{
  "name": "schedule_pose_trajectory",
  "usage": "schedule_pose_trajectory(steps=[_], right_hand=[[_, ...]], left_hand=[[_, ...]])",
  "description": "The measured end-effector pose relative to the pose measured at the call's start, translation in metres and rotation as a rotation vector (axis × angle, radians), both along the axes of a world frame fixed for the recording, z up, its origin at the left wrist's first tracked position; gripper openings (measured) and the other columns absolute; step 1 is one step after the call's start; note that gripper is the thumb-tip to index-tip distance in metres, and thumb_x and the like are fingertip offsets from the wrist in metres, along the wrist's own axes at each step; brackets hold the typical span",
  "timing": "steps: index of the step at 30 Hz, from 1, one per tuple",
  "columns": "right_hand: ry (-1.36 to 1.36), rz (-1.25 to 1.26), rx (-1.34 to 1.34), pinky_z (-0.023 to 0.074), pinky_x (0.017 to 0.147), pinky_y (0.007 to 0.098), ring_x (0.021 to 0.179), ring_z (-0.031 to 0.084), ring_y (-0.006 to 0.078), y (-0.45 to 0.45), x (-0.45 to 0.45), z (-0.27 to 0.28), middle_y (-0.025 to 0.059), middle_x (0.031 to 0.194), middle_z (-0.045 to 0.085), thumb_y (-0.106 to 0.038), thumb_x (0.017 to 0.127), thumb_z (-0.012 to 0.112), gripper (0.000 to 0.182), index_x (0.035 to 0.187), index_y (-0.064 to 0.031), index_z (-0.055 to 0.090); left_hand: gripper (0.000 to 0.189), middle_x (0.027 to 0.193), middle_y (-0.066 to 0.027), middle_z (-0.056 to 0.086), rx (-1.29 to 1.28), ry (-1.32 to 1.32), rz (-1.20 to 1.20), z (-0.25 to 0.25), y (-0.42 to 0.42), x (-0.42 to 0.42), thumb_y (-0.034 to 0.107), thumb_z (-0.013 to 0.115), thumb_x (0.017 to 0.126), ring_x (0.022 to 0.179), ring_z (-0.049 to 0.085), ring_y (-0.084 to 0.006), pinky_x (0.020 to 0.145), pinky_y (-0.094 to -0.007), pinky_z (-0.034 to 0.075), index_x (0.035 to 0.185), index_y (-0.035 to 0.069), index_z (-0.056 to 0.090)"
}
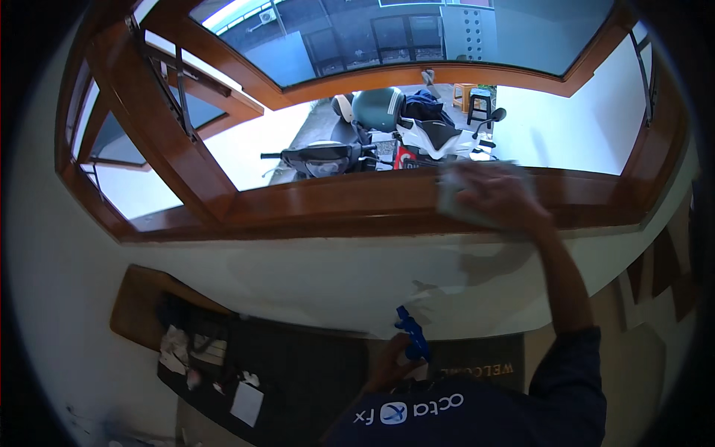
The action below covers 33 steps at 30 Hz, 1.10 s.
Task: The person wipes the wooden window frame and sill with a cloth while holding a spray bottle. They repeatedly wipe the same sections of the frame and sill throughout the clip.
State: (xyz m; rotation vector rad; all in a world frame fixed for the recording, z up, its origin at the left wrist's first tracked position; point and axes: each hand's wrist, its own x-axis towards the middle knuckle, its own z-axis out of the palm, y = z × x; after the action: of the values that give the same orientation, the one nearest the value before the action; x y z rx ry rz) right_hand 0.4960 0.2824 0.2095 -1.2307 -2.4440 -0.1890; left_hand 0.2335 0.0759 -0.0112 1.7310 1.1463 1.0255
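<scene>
My right hand (pixel 494 195) is spread flat on a pale grey cloth (pixel 449 195), pressing it against the varnished wooden window sill (pixel 335 198). Both the hand and the cloth are blurred. Lower down, close to my body, my left hand (pixel 388 363) holds a spray bottle with a blue trigger head (pixel 412 332). Its nozzle points towards the white wall (pixel 335 268) under the sill, and the bottle's body is mostly hidden. Above the sill, the top-hung window sash (pixel 435 75) is swung outward.
Another wooden sash (pixel 201 112) stands open at the left. Two parked motorcycles (pixel 329 153) are outside, just beyond the sill. Below lies a dark sofa (pixel 301 369) with cloths, paper and other items on it. A dark doormat (pixel 480 357) with writing covers part of the floor.
</scene>
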Motion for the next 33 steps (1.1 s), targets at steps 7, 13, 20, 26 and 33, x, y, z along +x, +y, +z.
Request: schedule_pose_trajectory(steps=[7, 13, 20, 26, 33], right_hand=[[-0.256, -0.581, 0.001, 0.0391, 0.097, 0.0279, 0.114, 0.051, 0.0189, -0.005, 0.326, -0.016, 0.0082, 0.130, 0.048, -0.011, 0.093, 0.035, 0.041, 0.134, -0.0084, 0.038], [-0.291, -0.452, 0.086, 0.0260, 0.109, 0.0311, 0.130, 0.033, 0.0204, 0.021, 0.319, -0.032, 0.0079, 0.139, 0.038, -0.019, 0.097, 0.024, 0.043, 0.139, -0.0098, 0.031], [-0.136, -0.404, 0.003, 0.0229, 0.109, 0.0451, 0.130, 0.033, 0.0277, -0.012, 0.010, 0.003, 0.0078, 0.139, 0.040, -0.053, 0.092, 0.032, 0.055, 0.135, -0.0200, 0.040], [-0.111, -0.173, 0.072, 0.0254, 0.108, 0.0435, 0.129, 0.035, 0.0273, -0.015, -0.150, 0.008, 0.0068, 0.138, 0.041, -0.053, 0.090, 0.037, 0.056, 0.133, -0.0171, 0.042], [-0.072, 0.134, 0.126, 0.0258, 0.107, 0.0423, 0.129, 0.035, 0.0294, 0.007, -0.284, -0.001, 0.0101, 0.138, 0.040, -0.051, 0.088, 0.044, 0.061, 0.135, -0.0117, 0.039]], left_hand=[[0.047, 0.115, -0.0149, 0.056, -0.255, 0.353, 0.163, -0.089, -0.005, -0.010, 0.022, 0.075, 0.070, 0.108, 0.052, -0.0304, 0.089, -0.0386, 0.042, 0.110, 0.004, 0.057], [0.052, 0.112, -0.0140, 0.058, -0.337, 0.598, 0.513, -0.174, -0.119, -0.081, 0.028, 0.074, 0.070, 0.103, 0.054, -0.0324, 0.086, -0.0424, 0.043, 0.114, 0.008, 0.055], [0.056, 0.109, -0.0076, 0.058, -0.750, 0.810, 0.701, -0.196, -0.203, -0.158, 0.036, 0.073, 0.069, 0.105, 0.052, -0.0299, 0.084, -0.0503, 0.042, 0.116, 0.014, 0.053], [0.063, 0.117, -0.0086, 0.054, -0.841, 0.926, 0.838, -0.221, -0.211, -0.231, 0.037, 0.074, 0.068, 0.114, 0.046, -0.0323, 0.087, -0.0551, 0.040, 0.122, 0.015, 0.048], [0.092, 0.137, -0.0182, 0.035, -0.672, 0.847, 0.966, -0.262, -0.199, -0.320, 0.029, 0.076, 0.067, 0.125, 0.034, -0.0394, 0.097, -0.0548, 0.034, 0.141, 0.014, 0.022]])
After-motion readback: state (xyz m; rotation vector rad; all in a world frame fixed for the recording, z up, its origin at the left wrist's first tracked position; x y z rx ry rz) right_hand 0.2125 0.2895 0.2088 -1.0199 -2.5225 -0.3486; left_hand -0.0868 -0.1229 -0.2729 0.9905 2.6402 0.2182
